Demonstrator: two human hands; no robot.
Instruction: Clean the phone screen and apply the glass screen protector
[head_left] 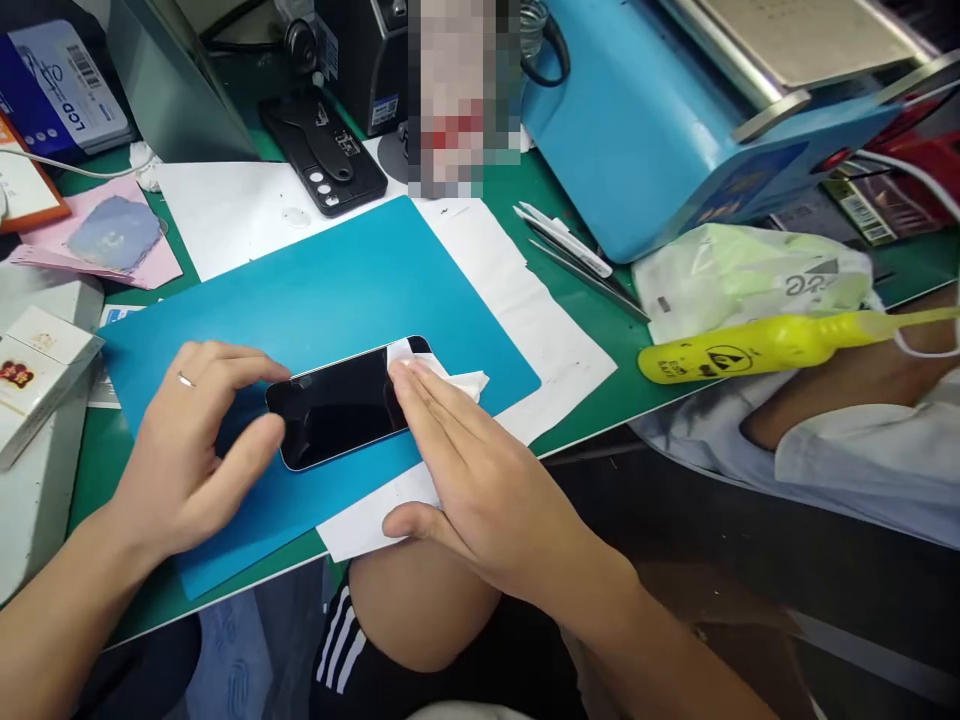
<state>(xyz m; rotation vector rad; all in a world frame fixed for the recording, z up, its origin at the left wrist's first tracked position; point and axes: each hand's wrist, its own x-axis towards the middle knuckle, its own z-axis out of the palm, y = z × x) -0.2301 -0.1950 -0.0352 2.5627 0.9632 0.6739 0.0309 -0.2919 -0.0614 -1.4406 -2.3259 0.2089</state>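
Observation:
A smartphone (341, 410) with a dark, glossy screen lies face up on a blue mat (330, 280), slightly slanted. At its left end, my left hand (202, 445) steadies it, with the fingertips by the upper corner and the thumb against the short edge. My right hand (480, 470) presses a folded white tissue (469, 384) onto the right end of the screen. Its fingers lie together over the tissue and the thumb sticks out to the side. The part of the tissue beneath the fingers is hidden.
White paper (577, 350) lies under the mat. Behind stand a black phone case (324, 150) and a blue machine (637, 130). Tweezers (585, 270), a plastic bag (742, 275) and a yellow bottle (750, 348) lie right. A cigarette box (41, 375) sits left. Another person's leg (847, 410) is at right.

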